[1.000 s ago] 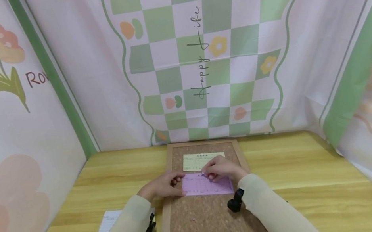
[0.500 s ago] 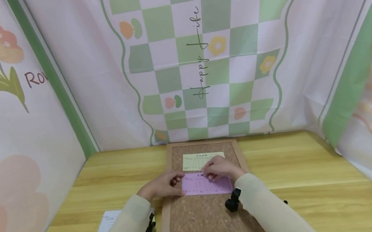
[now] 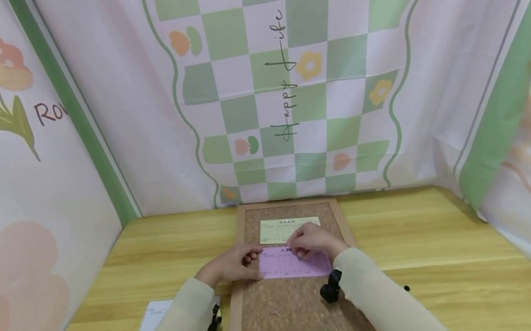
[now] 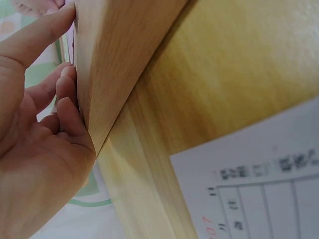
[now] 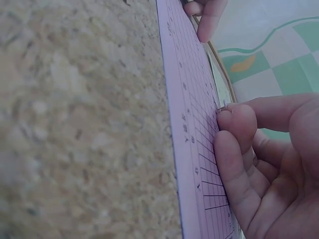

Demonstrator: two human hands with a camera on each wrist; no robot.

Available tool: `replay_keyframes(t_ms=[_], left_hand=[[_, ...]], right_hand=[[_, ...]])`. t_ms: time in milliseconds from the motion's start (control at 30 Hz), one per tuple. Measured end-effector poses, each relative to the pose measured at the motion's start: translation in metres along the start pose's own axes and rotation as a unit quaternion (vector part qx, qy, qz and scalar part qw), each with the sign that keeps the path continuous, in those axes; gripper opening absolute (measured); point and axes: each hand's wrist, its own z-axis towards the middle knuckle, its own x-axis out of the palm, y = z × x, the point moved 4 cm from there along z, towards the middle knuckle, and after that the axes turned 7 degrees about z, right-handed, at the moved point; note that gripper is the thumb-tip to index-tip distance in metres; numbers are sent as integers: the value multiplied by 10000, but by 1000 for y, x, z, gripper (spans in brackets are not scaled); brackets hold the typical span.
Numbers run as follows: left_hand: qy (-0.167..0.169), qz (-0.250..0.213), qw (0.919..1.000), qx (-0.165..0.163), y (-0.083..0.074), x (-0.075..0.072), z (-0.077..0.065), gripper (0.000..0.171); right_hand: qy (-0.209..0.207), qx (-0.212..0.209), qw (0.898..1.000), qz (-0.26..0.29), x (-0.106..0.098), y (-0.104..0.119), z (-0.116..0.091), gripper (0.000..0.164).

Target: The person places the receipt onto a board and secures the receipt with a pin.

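Note:
On a framed corkboard (image 3: pixel 294 321) lies a pink printed slip (image 3: pixel 285 262), just below a yellow slip (image 3: pixel 275 231). My left hand (image 3: pixel 232 263) presses on the pink slip's left end, thumb near the lower corner and index finger near the upper one. In the left wrist view its other fingers bend loosely beside the wooden frame (image 4: pixel 114 59). With thumb and index finger my right hand (image 3: pixel 316 239) pinches a small pin (image 5: pixel 223 106) at the pink slip's upper edge. The fingertips cover most of that pin.
White slips (image 3: pixel 152 321) lie on the wooden table (image 3: pixel 425 233) left of the board, partly under the left sleeve. A small black object (image 3: pixel 406 288) sits right of the board. Patterned curtains (image 3: pixel 282 71) hang behind the table and along both sides.
Both hands stay almost still at the pink slip. The right wrist and forearm shift very slightly left, and the small black object at the right comes fully into view.

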Motion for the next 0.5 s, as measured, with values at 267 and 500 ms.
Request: replay_keyframes(t_ms=[267, 500], left_hand=[[14, 103, 9999, 38, 2, 1, 0, 60], [11, 56, 10000, 36, 1, 1, 0, 60]], right_hand=[[-29, -13, 9999, -119, 1, 0, -1, 17], [-51, -40, 9998, -167, 2, -2, 1, 16]])
